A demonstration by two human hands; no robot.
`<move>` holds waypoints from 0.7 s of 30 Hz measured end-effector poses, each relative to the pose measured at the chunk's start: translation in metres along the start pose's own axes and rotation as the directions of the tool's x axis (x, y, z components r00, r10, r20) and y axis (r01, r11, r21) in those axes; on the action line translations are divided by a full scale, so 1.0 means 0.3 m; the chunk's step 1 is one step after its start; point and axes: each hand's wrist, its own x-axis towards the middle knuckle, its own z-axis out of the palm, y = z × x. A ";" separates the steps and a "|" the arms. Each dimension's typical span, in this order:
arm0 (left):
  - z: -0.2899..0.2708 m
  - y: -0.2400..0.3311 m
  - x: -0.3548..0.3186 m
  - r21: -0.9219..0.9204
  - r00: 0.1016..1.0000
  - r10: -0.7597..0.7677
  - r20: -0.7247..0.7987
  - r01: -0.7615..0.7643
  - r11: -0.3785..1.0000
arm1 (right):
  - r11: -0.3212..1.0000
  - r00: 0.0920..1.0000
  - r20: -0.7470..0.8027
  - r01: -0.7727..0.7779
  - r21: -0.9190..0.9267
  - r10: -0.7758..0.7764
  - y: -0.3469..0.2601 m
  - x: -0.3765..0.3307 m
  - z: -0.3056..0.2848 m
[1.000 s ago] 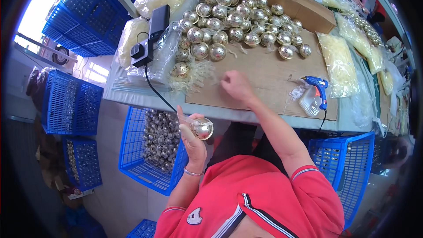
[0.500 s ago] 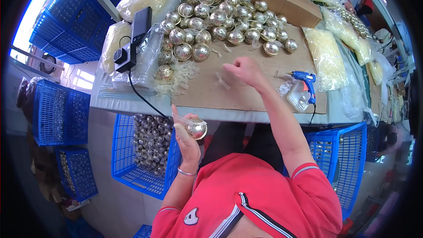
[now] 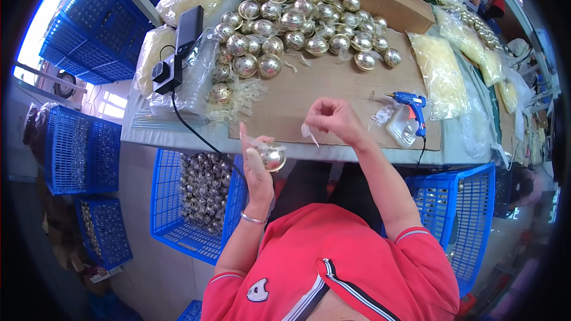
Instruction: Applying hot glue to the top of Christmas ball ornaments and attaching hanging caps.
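Note:
A shiny gold patterned ball ornament is in my left hand, just off the table's front edge. My fingers curl round its left side, and a translucent strip seems to lie along its top. My right hand is over the cardboard sheet, thumb and fingers pinched on a small clear plastic strip that hangs down. To the left of the sheet lies a loose heap of similar clear strips. Many more gold balls are piled at the back of the table.
A blue glue gun rests by a small clear plastic tray on the right. A power strip with its black cable lies at the left. Blue baskets stand below the table edge; bags of pale material lie at right.
My right hand has drawn back toward me from the cardboard, lifting a clear strip off it. My left hand has risen slightly to the right with the ball.

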 end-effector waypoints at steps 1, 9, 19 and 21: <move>0.013 -0.009 0.013 -0.006 0.998 0.010 0.054 -0.010 1.000 | 0.999 1.000 -0.019 -0.017 0.038 0.018 -0.002 -0.037 0.010; 0.154 -0.046 0.028 0.060 0.954 0.098 0.285 -0.119 0.991 | 0.924 0.975 -0.222 0.063 0.377 0.024 0.034 -0.207 0.062; 0.235 -0.096 -0.004 0.084 0.922 0.077 0.378 -0.118 0.989 | 0.865 0.918 -0.391 0.140 0.483 0.070 0.056 -0.239 0.060; 0.244 -0.097 -0.013 0.092 0.920 0.071 0.385 -0.115 0.989 | 0.861 0.908 -0.414 0.159 0.483 0.065 0.059 -0.247 0.061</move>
